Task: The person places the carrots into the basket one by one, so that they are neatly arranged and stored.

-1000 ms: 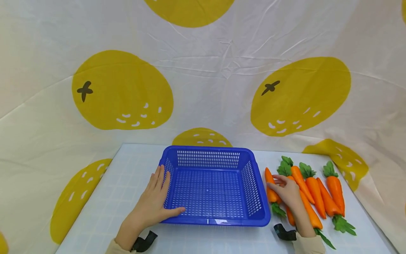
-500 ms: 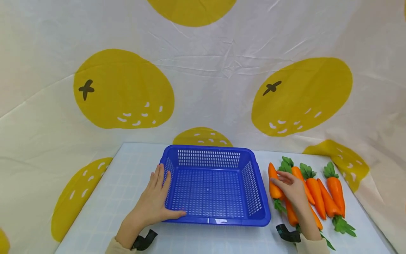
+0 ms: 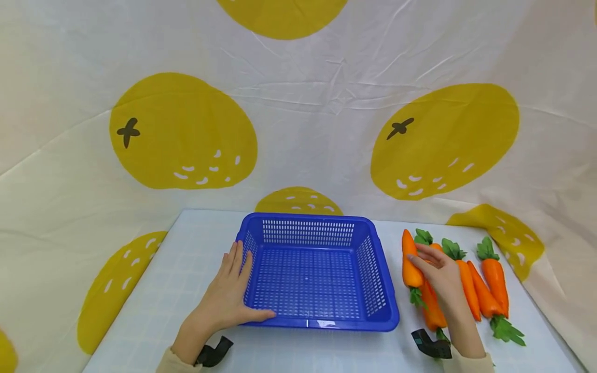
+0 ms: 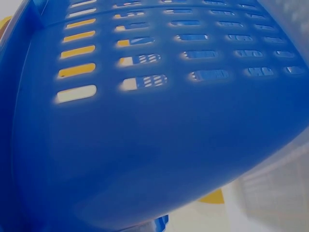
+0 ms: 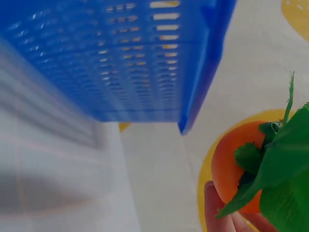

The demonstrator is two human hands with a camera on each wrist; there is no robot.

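Observation:
A blue plastic basket (image 3: 322, 324) with slotted walls stands on the table. My left hand (image 3: 224, 303) rests on its left side, fingers spread straight along the rim and thumb over the front edge. To the right of the basket, my right hand (image 3: 440, 274) grips an orange carrot (image 3: 408, 254) between thumb and fingers, its tip pointing away and its leaves towards me. The right wrist view shows the carrot's green, cloth-like leaves (image 5: 285, 164) close up, with a fingertip against its side. Only the basket's outer wall (image 4: 145, 145) fills the left wrist view; that hand is hidden there.
Several more carrots lie at the right, one (image 3: 432, 308) under the right hand and another (image 3: 495, 282) at the far right. The pale checked table (image 3: 154, 311) meets a cloth backdrop (image 3: 312, 145) printed with yellow fruit.
The right hand has lifted the carrot and moved slightly right and away, and the carrot now lies over others in view. My left hand has stayed on the basket.

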